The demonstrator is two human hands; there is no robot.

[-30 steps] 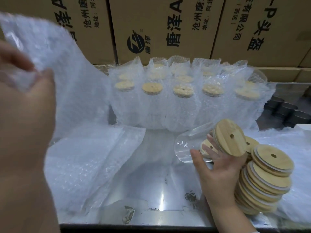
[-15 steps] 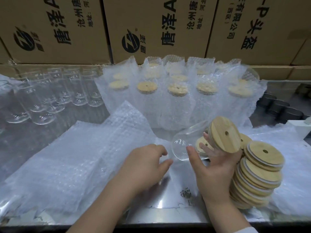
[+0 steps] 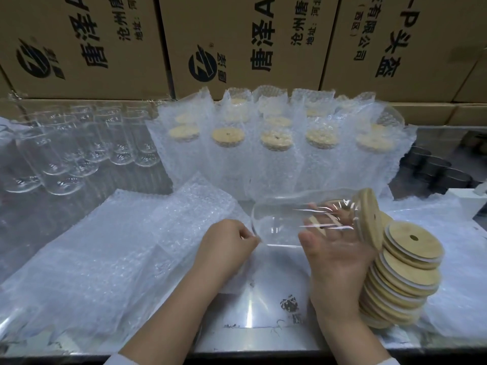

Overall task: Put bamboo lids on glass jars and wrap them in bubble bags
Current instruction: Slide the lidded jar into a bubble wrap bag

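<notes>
The right hand [image 3: 340, 259] holds a clear glass jar [image 3: 279, 222] on its side just above the shiny metal counter [image 3: 250, 320], base pointing left. Its grip is wrapped round the jar near the mouth, and the fingers [image 3: 324, 214] show through the glass. A round bamboo lid with a small hole [image 3: 369, 219] sits on the jar's mouth, tilted on edge. Just beside that hand, to the right, leans a stack of round bamboo lids [image 3: 403, 272]. The left hand [image 3: 226, 241] is curled just left of the jar's base. Its grip is pinched, thumb to forefinger, on the edge of the top bag of a flat pile of clear bubble bags [image 3: 118, 246] that spreads across the counter's left side. Behind the jar stand rows of lidded jars already wrapped in bubble bags [image 3: 276, 159]. Bare glass jars [image 3: 79, 154] stand at the far left and dark round containers [image 3: 434, 169] at the far right. Brown printed cardboard boxes [image 3: 237, 43] line the back.
</notes>
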